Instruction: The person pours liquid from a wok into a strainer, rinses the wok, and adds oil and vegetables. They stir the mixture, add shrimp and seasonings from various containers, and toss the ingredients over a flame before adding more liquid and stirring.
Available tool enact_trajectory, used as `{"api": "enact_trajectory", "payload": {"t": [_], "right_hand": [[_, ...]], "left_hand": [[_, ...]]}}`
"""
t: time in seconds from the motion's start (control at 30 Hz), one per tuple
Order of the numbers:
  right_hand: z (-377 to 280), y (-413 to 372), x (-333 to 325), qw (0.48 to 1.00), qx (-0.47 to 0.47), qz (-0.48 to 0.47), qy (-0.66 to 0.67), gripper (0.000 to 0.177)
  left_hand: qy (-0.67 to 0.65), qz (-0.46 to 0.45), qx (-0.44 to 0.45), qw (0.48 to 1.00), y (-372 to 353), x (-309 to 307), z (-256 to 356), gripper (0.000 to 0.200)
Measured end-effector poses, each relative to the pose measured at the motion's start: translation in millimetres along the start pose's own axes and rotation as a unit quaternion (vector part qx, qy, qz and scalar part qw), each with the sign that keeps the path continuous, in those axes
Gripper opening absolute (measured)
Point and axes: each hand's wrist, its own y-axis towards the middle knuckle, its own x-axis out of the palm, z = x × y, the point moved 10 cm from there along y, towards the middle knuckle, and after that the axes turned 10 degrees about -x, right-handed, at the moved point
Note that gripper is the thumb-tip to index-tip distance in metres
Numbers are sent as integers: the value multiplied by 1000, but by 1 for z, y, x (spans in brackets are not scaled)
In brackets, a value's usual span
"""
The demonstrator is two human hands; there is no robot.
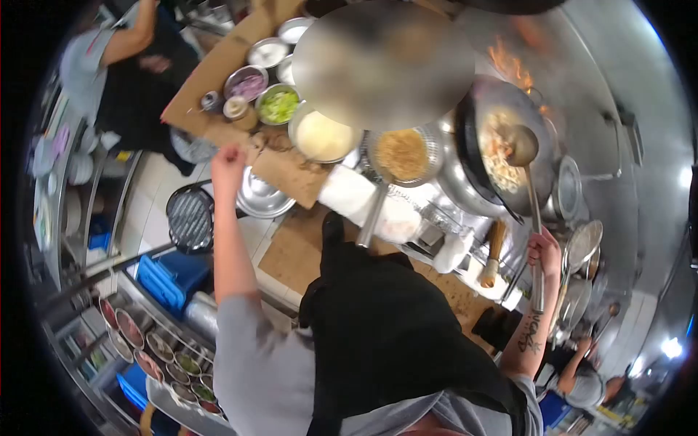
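Ladle (pixel 522 145): bowl down in the wok (pixel 473 156), among pale food pieces (pixel 498 163). Its long axis runs nearly in line with the person's forward direction, bowl end pointing away, slightly leftward, handle end back toward the body. Right hand (pixel 544 251): closed firmly about the ladle's handle. Left hand (pixel 229 158): fingers curled, near the cardboard (pixel 291 174) and steel basin (pixel 266 195); at this resolution, whether it grips anything cannot be told. A strainer (pixel 403 154) bearing brown food sits left of the wok, its handle pointing toward the person.
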Motion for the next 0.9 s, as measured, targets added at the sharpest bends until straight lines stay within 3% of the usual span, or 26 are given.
{"api": "enact_trajectory", "payload": {"t": [0.03,0.1,0.23,0.27,0.3,0.33,0.4,0.5,0.57,0.67,0.77,0.8,0.83,0.9], "right_hand": [[-7,-7,-5,996,-24,19,-83,37],[7,9,-23,984,-93,-16,-150,53],[19,16,-34,950,-202,72,-227,56],[26,11,-31,966,-161,60,-192,55],[33,5,-35,979,-120,50,-154,55],[38,7,-45,988,-106,21,-109,57],[49,9,-73,990,-114,7,-82,59],[60,18,-106,952,-200,53,-224,61],[66,26,-125,962,-184,81,-185,59],[47,30,-131,945,-248,101,-189,58],[63,47,-124,993,-104,-16,-62,56],[49,41,-125,990,-121,-31,-72,56],[40,47,-130,961,-246,14,-124,57],[47,40,-122,846,-476,106,-217,59]], "left_hand": [[-29,-57,-22,998,-26,25,3,24],[-79,-160,20,984,-98,92,48,20],[206,-283,15,937,-197,213,72,59],[251,-284,43,924,-208,236,61,67],[232,-325,39,916,-222,252,58,59],[92,-433,-202,874,-246,271,27,46],[-90,-453,-363,810,-278,281,21,23],[-157,-436,-338,819,-307,275,45,17],[-153,-408,-316,843,-340,258,55,15],[-172,-370,-290,866,-392,223,91,18],[-164,-336,-254,892,-422,201,140,20],[-155,-327,-234,902,-426,198,158,21],[-146,-322,-209,912,-426,199,176,21],[-136,-333,-162,919,-417,216,211,20]]}}
